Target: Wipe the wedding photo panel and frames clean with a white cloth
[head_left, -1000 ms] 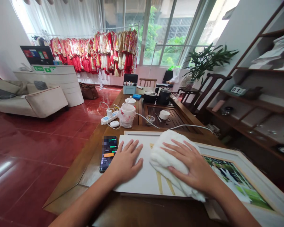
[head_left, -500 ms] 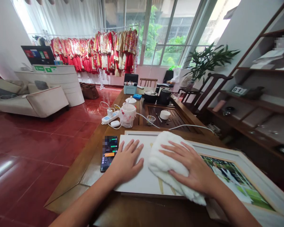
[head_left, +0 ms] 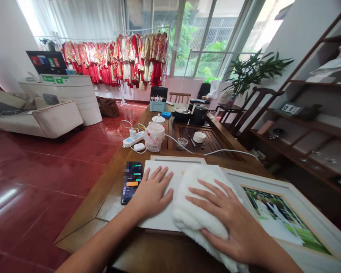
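Observation:
My left hand (head_left: 152, 193) lies flat with fingers spread on the left part of a white picture frame (head_left: 170, 168) that rests on the wooden table (head_left: 108, 189). My right hand (head_left: 230, 218) presses flat, fingers spread, on a fluffy white towel (head_left: 193, 189) lying over the frame's middle and near edge. To the right the frame shows a photograph (head_left: 275, 216) inside its white border.
A phone (head_left: 131, 182) with a lit screen lies just left of my left hand. Further back on the table stand a power strip (head_left: 130, 141), a white teapot (head_left: 155, 135), a small bowl (head_left: 199, 137), kettles (head_left: 199, 113) and a white cable (head_left: 230, 151). Wooden shelves (head_left: 309, 125) line the right.
My right hand has drawn the towel toward me and slightly left across the frame, covering the yellow strips seen earlier. My left hand stays flat in place.

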### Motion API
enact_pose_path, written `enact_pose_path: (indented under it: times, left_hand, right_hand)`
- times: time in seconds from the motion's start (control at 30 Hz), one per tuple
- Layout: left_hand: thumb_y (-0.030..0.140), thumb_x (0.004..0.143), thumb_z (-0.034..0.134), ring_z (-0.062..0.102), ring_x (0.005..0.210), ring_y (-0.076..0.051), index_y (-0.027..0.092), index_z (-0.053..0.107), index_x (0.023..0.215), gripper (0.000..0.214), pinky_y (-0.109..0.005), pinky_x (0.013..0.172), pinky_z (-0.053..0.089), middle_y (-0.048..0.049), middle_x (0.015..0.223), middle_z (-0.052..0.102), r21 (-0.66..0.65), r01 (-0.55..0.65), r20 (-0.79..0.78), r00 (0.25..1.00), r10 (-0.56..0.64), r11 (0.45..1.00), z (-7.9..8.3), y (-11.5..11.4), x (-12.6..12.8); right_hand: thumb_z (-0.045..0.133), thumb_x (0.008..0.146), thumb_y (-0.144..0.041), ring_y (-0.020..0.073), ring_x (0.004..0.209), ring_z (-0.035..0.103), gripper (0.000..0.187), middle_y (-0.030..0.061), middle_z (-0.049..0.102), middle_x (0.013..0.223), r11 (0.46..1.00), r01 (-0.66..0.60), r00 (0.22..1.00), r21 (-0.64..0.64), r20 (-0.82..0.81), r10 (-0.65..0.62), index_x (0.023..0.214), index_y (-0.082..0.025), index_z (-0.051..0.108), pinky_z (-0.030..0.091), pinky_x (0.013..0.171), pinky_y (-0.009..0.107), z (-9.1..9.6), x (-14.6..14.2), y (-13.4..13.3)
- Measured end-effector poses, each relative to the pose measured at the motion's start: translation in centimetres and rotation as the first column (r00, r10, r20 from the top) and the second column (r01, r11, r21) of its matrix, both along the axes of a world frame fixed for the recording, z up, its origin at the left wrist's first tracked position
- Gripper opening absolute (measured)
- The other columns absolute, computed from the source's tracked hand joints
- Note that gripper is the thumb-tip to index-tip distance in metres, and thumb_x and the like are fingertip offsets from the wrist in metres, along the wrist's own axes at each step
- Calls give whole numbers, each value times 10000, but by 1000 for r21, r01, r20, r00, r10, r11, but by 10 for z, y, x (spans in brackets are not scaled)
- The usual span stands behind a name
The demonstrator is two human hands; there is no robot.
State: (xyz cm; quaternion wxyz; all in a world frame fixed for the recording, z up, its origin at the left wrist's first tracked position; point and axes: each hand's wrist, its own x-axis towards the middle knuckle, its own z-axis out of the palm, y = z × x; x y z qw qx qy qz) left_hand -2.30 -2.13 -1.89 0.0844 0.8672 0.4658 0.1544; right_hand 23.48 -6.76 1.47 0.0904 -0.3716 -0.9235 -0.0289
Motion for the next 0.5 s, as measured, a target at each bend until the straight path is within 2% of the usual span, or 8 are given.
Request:
enact_pose_path:
  times: [0.1,0.37,0.5]
  left_hand:
    - [422,990,358,202,1468,-264,266,336,1486,521,-557,1182,139,-51,1578,287,-4,4,-2,1000,-4,1000,0,0,0]
    - [414,981,376,201,1467,-279,267,328,1493,535,-562,1180,138,-50,1581,277,-19,24,-4,1000,-24,1000,3,-1,0]
    - [431,983,372,199,1468,-275,259,332,1492,538,-570,1179,131,-58,1581,275,-18,16,-6,1000,-17,1000,3,-1,0]
  right_hand:
    - [601,817,-482,372,1363,374,715,41,483,1459,1000,15,1000,-10,-18,-16,1474,-364,348,251,1078,648,0,1,5]
    - [586,838,-453,343,1343,408,590,46,520,1426,995,103,992,16,-71,-101,1405,-356,455,261,1068,648,3,-6,44]
    - [573,852,-459,346,1351,396,586,50,517,1430,995,98,994,35,-62,-95,1414,-351,444,264,1063,651,0,-6,41]
